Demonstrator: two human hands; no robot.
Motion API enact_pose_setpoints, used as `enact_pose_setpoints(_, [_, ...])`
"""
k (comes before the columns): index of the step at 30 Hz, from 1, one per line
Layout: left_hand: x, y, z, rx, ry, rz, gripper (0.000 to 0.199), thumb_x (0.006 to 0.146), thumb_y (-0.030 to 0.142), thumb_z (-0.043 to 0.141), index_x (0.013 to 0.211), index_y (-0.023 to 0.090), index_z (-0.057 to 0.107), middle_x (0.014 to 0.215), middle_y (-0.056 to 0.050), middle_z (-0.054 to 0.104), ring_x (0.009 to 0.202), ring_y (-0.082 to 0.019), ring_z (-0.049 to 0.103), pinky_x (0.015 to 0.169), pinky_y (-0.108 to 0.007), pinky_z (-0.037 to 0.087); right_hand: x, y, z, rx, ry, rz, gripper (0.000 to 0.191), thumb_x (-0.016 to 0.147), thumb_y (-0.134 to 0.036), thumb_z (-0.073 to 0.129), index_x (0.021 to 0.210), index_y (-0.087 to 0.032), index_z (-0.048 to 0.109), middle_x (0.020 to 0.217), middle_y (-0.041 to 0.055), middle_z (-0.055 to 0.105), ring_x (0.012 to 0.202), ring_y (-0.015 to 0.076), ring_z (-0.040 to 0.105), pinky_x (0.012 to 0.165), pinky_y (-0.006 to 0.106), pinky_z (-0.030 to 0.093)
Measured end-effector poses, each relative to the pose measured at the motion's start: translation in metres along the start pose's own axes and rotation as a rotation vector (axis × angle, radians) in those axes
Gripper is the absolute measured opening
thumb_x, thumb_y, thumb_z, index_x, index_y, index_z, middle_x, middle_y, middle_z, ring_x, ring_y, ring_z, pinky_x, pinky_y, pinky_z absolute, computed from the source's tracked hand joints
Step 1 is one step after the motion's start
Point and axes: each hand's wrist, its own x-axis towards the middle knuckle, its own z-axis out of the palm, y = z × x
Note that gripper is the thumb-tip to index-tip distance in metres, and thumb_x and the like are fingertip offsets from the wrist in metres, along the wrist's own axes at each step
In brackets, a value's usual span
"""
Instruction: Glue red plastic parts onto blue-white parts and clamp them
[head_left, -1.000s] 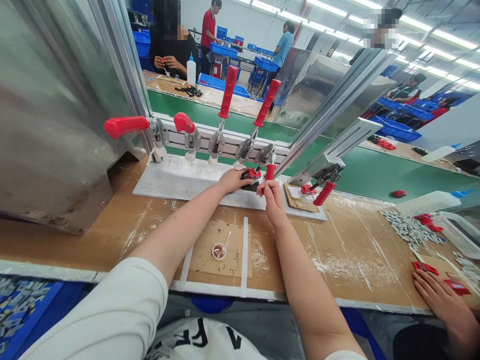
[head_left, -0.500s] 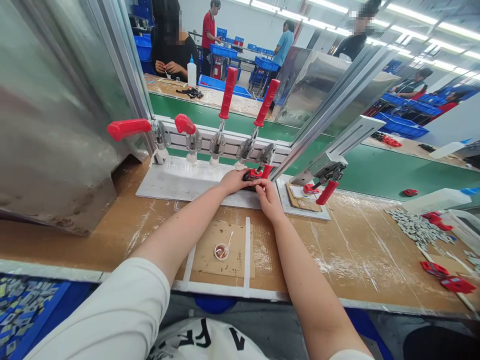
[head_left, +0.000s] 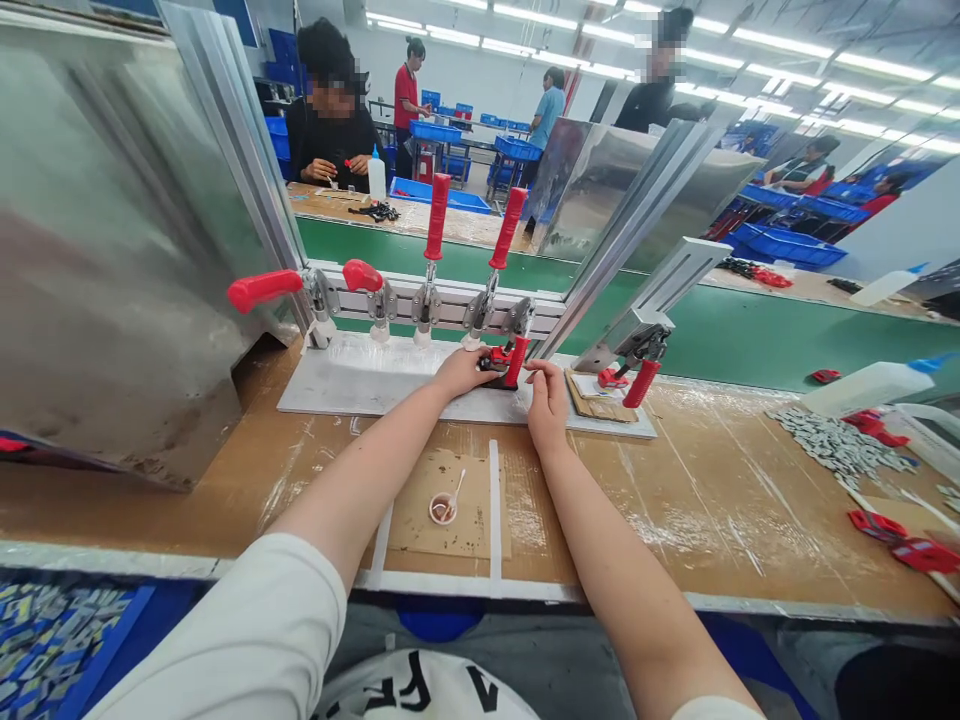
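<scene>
My left hand [head_left: 460, 374] has its fingers closed on a small red and black part [head_left: 493, 360], which rests on the grey metal plate [head_left: 375, 385] under the rightmost toggle clamp of the row. That clamp's red handle [head_left: 517, 362] points down beside the part. Just right of the handle is my right hand [head_left: 548, 392], its fingers curled together near the plate's edge; whether anything small is between the fingertips is hidden. Two other clamps have upright red handles [head_left: 437, 217], and two at the left have handles turned down or sideways.
A cup of reddish liquid [head_left: 442, 508] with a stick stands on cardboard. Another clamp [head_left: 643, 383] is at the right. Farther right are a heap of grey pieces [head_left: 840, 442], red parts [head_left: 924, 553] and a white bottle [head_left: 874, 388]. A person [head_left: 334, 130] sits across.
The rightmost clamp's red handle now shows fully beside the part. My right hand has drawn away from the part to the right. The view has shifted slightly.
</scene>
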Motion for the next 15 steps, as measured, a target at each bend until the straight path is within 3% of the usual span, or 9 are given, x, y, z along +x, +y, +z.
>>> enact_pose_setpoints(3, [0.001, -0.001, 0.000, -0.016, 0.008, 0.005, 0.049, 0.092, 0.042, 0.078, 0.136, 0.021, 0.071, 0.145, -0.006, 0.071, 0.135, -0.026, 0.065, 0.118, -0.034, 0.049, 0.001, 0.005, -0.001, 0.029, 0.109, 0.077, 0.034, 0.112, -0.052, 0.047, 0.119, -0.023, 0.064, 0.104, 0.0066, 0.067, 0.090, 0.0227, 0.061, 0.085, 0.039, 0.051])
enact_pose_setpoints(8, [0.001, 0.000, -0.001, -0.011, -0.004, -0.013, 0.050, 0.090, 0.044, 0.079, 0.134, 0.021, 0.070, 0.137, -0.007, 0.075, 0.128, -0.026, 0.069, 0.114, -0.035, 0.053, 0.003, 0.012, -0.003, 0.064, 0.162, 0.117, 0.038, 0.110, -0.056, 0.049, 0.111, -0.022, 0.066, 0.096, 0.0055, 0.065, 0.088, 0.0222, 0.060, 0.082, 0.037, 0.050])
enact_pose_setpoints(15, [-0.008, 0.017, -0.011, 0.073, -0.010, 0.024, 0.050, 0.096, 0.044, 0.068, 0.140, 0.020, 0.063, 0.143, -0.010, 0.071, 0.135, -0.026, 0.065, 0.118, -0.039, 0.051, 0.005, 0.012, -0.004, 0.067, 0.055, 0.133, 0.039, 0.111, -0.056, 0.047, 0.110, -0.022, 0.067, 0.094, 0.0051, 0.066, 0.092, 0.0232, 0.062, 0.087, 0.038, 0.050])
